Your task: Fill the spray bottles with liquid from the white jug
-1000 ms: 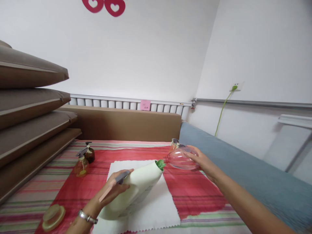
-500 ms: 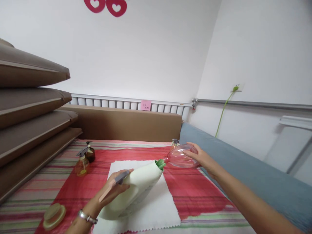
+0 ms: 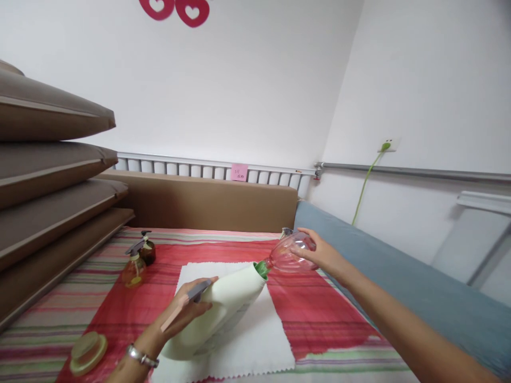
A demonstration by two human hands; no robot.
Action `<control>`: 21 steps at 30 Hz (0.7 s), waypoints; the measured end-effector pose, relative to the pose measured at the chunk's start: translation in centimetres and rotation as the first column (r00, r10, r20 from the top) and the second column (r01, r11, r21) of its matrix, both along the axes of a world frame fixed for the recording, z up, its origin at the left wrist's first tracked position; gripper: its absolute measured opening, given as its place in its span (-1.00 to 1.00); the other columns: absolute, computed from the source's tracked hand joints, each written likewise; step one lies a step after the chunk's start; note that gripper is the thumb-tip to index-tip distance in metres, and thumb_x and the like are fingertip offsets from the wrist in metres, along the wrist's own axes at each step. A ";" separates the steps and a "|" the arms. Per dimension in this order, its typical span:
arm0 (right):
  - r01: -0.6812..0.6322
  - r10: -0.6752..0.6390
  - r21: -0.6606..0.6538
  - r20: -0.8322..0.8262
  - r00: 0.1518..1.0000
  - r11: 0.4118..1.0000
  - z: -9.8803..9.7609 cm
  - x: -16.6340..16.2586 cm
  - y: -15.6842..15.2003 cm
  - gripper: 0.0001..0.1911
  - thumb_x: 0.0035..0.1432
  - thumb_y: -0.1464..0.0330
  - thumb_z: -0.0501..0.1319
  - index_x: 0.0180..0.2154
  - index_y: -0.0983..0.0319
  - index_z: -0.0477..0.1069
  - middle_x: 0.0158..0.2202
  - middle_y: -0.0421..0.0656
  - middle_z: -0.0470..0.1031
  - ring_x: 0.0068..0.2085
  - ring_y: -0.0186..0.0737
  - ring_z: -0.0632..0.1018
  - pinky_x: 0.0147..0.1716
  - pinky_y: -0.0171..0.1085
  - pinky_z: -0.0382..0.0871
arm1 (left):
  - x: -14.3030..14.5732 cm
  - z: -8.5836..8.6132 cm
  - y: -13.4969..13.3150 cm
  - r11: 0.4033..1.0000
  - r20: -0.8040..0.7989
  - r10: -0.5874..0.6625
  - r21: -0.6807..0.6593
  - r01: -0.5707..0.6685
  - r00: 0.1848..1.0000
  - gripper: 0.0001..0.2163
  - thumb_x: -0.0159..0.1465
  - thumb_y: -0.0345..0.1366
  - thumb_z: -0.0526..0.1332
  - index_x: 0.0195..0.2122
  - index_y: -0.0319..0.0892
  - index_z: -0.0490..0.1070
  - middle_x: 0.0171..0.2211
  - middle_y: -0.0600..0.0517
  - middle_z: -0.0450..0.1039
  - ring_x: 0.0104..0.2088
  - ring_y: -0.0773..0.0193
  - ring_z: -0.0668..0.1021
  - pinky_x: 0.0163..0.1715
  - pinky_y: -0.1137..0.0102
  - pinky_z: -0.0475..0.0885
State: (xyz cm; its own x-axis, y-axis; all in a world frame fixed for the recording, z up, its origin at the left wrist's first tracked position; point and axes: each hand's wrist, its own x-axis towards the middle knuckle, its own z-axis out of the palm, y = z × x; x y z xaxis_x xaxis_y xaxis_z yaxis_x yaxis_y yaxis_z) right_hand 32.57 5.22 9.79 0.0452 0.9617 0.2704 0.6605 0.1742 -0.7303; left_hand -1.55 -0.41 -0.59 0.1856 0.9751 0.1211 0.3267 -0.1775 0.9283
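1. Gripping from the left: the left hand [image 3: 187,307] has its fingers clamped around the pale green bottle [image 3: 223,314]. A grey piece [image 3: 198,290] with a pinkish strip is pinned under them; I cannot tell what it is.
2. The pale green bottle is tilted, with its base down on the white cloth [image 3: 259,346] and its green spout [image 3: 261,268] raised up and to the right.
3. The clear bottle [image 3: 285,256] is in the air, tipped neck-down to the left, with its mouth right at the green spout. Touching or a hair apart, I cannot tell. No liquid is visible.
4. The right hand [image 3: 319,254] has its fingers curled tight around the fat end of the clear bottle.
5. Judgement: the two mouths need to be lined up dead straight. The left grip should be firm so the base does not skid on the white cloth. Lift the rear of the clear bottle slowly. Any gap at the green spout would likely spill onto the cloth.
6. Around, far left: the stacked brown cushions [image 3: 51,159] are well apart from the hands.
7. A round lid [image 3: 87,351] lies on the striped cover [image 3: 51,330], near the left wrist and within elbow reach.
8. Two pump bottles [image 3: 133,267] stand upright left of the white cloth, well apart from both hands.
9. A small bottle [image 3: 285,232] sits just behind the clear bottle, mostly hidden. It is the nearest thing to knock.
10. A blue pad [image 3: 399,298] lies below the right forearm.
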 end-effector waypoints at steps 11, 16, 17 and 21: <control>-0.274 0.162 0.160 0.500 0.851 0.948 3.4 -3.5 -1.5 -0.24 -0.11 0.11 0.31 0.14 0.10 0.17 0.09 -0.06 0.31 0.06 0.05 0.37 0.05 -0.05 0.26 | -0.2 -0.1 -0.1 1.000 -0.009 -0.014 0.026 0.015 1.000 -0.54 0.02 -0.33 0.21 0.01 -0.08 0.40 -0.09 0.04 0.50 -0.16 0.12 0.51 -0.19 0.39 0.39; -0.405 0.214 0.162 0.646 0.733 0.900 4.1 -5.8 -3.3 -0.26 -0.12 0.15 0.32 0.13 0.03 0.19 0.12 -0.07 0.27 0.05 0.11 0.34 -0.01 0.04 0.29 | -0.3 0.0 -0.3 0.999 -0.034 -0.007 0.051 0.009 0.999 -0.54 0.01 -0.32 0.22 -0.01 -0.09 0.42 -0.10 0.04 0.50 -0.16 0.11 0.51 -0.17 0.38 0.38; -0.425 0.218 0.162 0.669 0.711 0.891 4.1 -6.1 -3.6 -0.27 -0.10 0.16 0.30 0.14 0.03 0.19 0.13 -0.06 0.25 0.04 0.11 0.34 -0.03 0.05 0.30 | -0.3 0.0 -0.3 0.999 -0.033 -0.005 0.043 0.006 0.999 -0.54 0.00 -0.32 0.21 -0.01 -0.10 0.42 -0.10 0.04 0.50 -0.16 0.11 0.51 -0.18 0.38 0.39; -0.472 0.205 0.180 0.730 0.652 0.863 3.7 -6.6 -4.0 -0.33 -0.02 0.15 0.25 0.15 0.04 0.18 0.14 -0.02 0.24 0.03 0.08 0.37 -0.07 0.01 0.34 | -0.3 -0.2 -0.4 0.999 -0.042 -0.007 0.033 0.008 0.999 -0.54 0.01 -0.32 0.21 0.00 -0.08 0.41 -0.09 0.04 0.50 -0.17 0.13 0.51 -0.22 0.40 0.40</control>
